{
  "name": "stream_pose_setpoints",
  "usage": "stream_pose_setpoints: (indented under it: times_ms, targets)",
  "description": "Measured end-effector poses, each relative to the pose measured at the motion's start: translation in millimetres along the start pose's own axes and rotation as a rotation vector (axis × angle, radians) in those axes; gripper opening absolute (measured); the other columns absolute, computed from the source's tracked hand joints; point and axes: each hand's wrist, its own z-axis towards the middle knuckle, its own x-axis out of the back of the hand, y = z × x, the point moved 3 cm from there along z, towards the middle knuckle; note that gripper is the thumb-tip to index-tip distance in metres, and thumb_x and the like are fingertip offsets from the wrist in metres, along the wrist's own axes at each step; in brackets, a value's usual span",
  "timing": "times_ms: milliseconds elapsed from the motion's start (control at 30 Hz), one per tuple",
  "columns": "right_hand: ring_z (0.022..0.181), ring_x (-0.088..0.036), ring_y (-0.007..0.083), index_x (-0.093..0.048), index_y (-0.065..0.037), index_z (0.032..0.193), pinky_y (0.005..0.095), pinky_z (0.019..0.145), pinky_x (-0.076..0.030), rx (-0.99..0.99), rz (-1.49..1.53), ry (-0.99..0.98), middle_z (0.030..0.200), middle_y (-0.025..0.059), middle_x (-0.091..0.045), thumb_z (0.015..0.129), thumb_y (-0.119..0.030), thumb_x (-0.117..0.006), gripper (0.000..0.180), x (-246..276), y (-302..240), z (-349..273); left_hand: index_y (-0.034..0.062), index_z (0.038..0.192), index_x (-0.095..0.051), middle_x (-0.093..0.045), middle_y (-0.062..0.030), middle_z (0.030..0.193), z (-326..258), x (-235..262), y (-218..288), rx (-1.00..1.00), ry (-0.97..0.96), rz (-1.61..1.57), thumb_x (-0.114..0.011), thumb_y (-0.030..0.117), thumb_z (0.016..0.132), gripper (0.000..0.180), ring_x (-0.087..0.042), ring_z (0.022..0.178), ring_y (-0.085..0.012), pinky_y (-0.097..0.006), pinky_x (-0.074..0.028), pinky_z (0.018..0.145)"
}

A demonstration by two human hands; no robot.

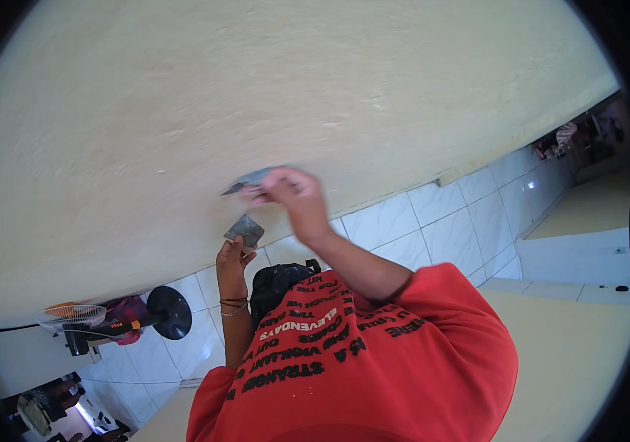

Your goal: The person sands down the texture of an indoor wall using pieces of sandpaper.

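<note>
Gripping the thin, stiff scraper blade [250, 179] at mid-frame, your right hand [294, 195] clenched its handle end, while your left hand [231, 258] pinched a second blade [245, 230].

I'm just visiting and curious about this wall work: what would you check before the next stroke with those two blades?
1. Right hand grips the upper scraper: ok, fingers are closed on it.
2. Upper scraper's edge meets the cream wall: cannot tell, the blade is blurred.
3. Left hand holds the lower scraper: ok, held up by the fingertips.
4. Filler loaded on the lower scraper: cannot tell, its face looks grey and too small to read.
5. The two blades apart: ok, a gap shows between them.
6. Standing fan away from both hands: ok, it stands off to the left.
</note>
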Motion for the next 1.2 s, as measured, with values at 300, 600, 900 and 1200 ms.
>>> stream_pose_setpoints:
  times_ms: [300,600,900,1200]
  targets:
    - [0.075,-0.06,0.0191,-0.053,-0.001,0.092,0.0313,0.071,-0.05,0.207,-0.005,0.581,0.081,0.0088,-0.059,0.091,-0.017,-0.044,0.018,228,-111,-6,0.0046,0.1,-0.056,-0.062,-0.0042,0.093,12,-20,-30,0.102,-0.141,0.035,-0.051,0.026,0.089,0.024,-0.06,0.084,-0.0136,-0.026,-0.048,0.071]
    - [0.069,-0.057,0.0117,-0.059,0.0,0.082,0.0237,0.065,-0.046,0.4,-0.797,0.328,0.073,0.0056,-0.06,0.084,-0.009,-0.054,0.01,156,-182,12,0.0048,0.102,-0.056,-0.062,-0.0032,0.092,4,-23,-30,0.117,-0.084,0.026,-0.052,0.025,0.089,0.024,-0.061,0.083,-0.0138,-0.026,-0.048,0.071]
    - [0.074,-0.062,0.0133,-0.064,-0.001,0.082,0.0248,0.066,-0.048,0.44,-0.76,-0.283,0.079,0.0084,-0.065,0.079,-0.008,-0.062,0.008,9,-65,5,0.0064,0.096,-0.058,-0.061,-0.0012,0.087,-19,-29,3,-0.007,0.047,0.057,-0.051,0.025,0.089,0.021,-0.057,0.077,-0.0077,-0.024,-0.048,0.068]
    - [0.085,-0.063,0.0218,-0.054,0.002,0.092,0.0318,0.075,-0.053,0.005,0.151,0.025,0.089,0.0152,-0.063,0.09,-0.013,-0.049,0.016,12,-48,9,0.0048,0.103,-0.054,-0.06,-0.0033,0.092,-2,-27,7,-0.02,0.013,0.078,-0.05,0.027,0.09,0.025,-0.059,0.081,-0.0109,-0.025,-0.048,0.07]
